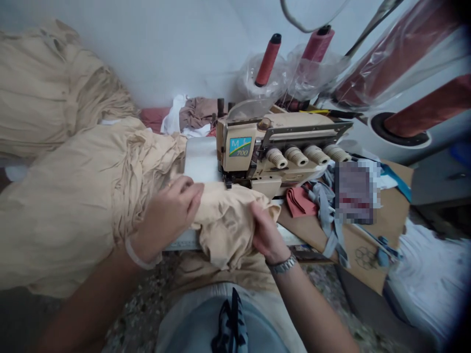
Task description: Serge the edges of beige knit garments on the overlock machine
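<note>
A beige overlock sewing machine (279,149) stands on the table, with a fold of tan fabric (224,215) lying in front of its presser foot. My left hand (169,215) rests on top of this fabric, fingers curled and pressing it down just left of the needle area. My right hand (267,233) grips the bunched front edge of the same fabric, below and right of the machine's foot. A watch is on my right wrist and a pale band on my left.
A large heap of tan fabric (66,196) fills the left side, with more piled behind (47,83). Red thread cones (268,59) in plastic stand behind the machine. Red cloth pieces (300,201), grey strips and scissors (382,245) lie on cardboard (390,215) at right.
</note>
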The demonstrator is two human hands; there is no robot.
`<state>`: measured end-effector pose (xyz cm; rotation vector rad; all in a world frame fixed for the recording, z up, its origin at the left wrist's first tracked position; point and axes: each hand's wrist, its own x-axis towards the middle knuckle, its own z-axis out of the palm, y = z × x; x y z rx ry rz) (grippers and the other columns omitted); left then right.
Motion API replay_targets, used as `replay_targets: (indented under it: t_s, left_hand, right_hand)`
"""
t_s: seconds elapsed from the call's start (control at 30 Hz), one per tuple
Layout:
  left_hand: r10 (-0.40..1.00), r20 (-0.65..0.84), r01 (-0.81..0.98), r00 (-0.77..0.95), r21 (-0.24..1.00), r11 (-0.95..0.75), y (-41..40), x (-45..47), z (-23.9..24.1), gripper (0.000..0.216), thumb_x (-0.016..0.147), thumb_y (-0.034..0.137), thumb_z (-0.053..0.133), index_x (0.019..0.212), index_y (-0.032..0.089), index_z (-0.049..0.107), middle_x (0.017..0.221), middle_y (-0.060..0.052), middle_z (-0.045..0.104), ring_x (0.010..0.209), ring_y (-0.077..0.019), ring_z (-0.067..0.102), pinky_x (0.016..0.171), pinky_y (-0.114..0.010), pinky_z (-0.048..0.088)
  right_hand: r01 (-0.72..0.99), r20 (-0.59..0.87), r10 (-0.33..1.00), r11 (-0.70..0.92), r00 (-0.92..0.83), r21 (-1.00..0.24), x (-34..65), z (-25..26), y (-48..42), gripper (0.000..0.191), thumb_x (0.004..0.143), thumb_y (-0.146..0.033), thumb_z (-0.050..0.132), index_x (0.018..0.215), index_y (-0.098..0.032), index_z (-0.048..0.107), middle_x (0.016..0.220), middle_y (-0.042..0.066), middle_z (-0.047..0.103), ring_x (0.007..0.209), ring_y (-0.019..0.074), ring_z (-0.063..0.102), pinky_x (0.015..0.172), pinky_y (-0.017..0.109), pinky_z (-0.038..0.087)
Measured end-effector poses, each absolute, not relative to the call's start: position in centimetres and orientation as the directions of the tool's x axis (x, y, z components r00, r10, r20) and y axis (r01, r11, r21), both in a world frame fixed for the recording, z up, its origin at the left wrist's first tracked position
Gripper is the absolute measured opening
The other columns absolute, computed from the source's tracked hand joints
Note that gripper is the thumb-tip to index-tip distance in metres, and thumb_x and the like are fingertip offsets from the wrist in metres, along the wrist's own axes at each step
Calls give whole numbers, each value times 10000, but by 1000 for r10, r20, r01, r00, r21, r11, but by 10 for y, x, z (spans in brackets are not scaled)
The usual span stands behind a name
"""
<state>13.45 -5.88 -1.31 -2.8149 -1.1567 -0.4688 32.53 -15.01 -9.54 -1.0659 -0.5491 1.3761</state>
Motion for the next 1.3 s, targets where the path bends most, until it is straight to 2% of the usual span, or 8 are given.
replay_targets:
  t_s: [0.2, 0.4, 0.57, 0.77, 0.93, 1.07, 1.17, 1.3]
  left_hand:
    - [496, 382, 512, 780, 65, -856, -74, 138, -25, 344, 944, 66, 431, 1210, 95, 648, 1236, -136, 682, 1156, -254, 618, 986, -411, 495]
    - [553, 361, 584, 751, 27, -811, -89, 147, -33, 378, 951, 111, 459, 1296, 123, 612, 1376, -120, 631, 1241, -297, 578, 1004, -483, 462]
    - [609, 356, 646, 709, 21, -763, -92, 154, -33, 388, 962, 163, 459, 1323, 135, 599, 1402, -108, 616, 1246, -309, 573, 986, -494, 450]
    - [661, 336, 683, 671, 64, -727, -72, 159, -30, 392, 988, 192, 429, 1350, 149, 572, 1438, -119, 582, 1296, -309, 543, 989, -494, 456]
    - [714, 500, 576, 490, 429, -696, -101, 133, -48, 232, 942, 256, 581, 1124, 161, 690, 1222, -149, 692, 1196, -272, 611, 1037, -435, 464]
    - [783, -178, 269, 596, 963, 14, -143, 125, -84, 262, 889, 420, 670, 956, 174, 728, 916, -77, 764, 864, -213, 718, 788, -320, 581]
    - [620, -472, -118, 627, 729, 674, -151, 140, -102, 437, 777, 500, 779, 1075, 187, 712, 1156, -81, 747, 1107, -250, 686, 950, -365, 560]
    - [630, -560, -431, 538, 459, 777, -141, 153, -99, 541, 647, 410, 889, 1106, 191, 705, 1181, -67, 746, 1200, -271, 645, 1051, -393, 507]
  right_hand:
    - [-547, -371, 906, -210, 201, -810, 332, -85, -145, 435, 670, -476, 808, 994, -195, 734, 992, 80, 788, 933, 312, 738, 858, 432, 591]
    - [586, 225, 850, -115, 476, -802, 361, -87, -129, 353, 837, -490, 603, 965, -188, 734, 1103, 153, 747, 1107, 355, 660, 1035, 466, 458]
    - [777, 308, 877, -108, 368, -620, 371, -92, -125, 364, 896, -465, 493, 1033, -213, 717, 1050, 143, 747, 1042, 334, 675, 948, 433, 497]
    - [585, -177, 979, -199, 96, -786, 402, -73, -139, 312, 712, -506, 754, 770, -200, 751, 668, 27, 713, 671, 241, 672, 657, 312, 508]
    - [-266, -344, 939, -335, -14, -904, 397, -78, -156, 355, 628, -443, 788, 876, -189, 766, 819, 57, 775, 750, 244, 721, 701, 336, 569]
    - [-448, -533, 798, -600, -282, -663, 375, -79, -168, 363, 593, -340, 896, 867, -139, 769, 794, 88, 784, 666, 200, 735, 659, 274, 591]
    - [-540, -504, 796, -601, -335, -589, 364, -74, -170, 455, 600, -403, 911, 952, -155, 763, 952, 105, 794, 809, 223, 761, 769, 299, 605]
    - [-585, -495, 853, -490, -168, -646, 362, -71, -168, 481, 663, -427, 879, 1061, -197, 739, 1086, 97, 776, 994, 273, 741, 900, 380, 588]
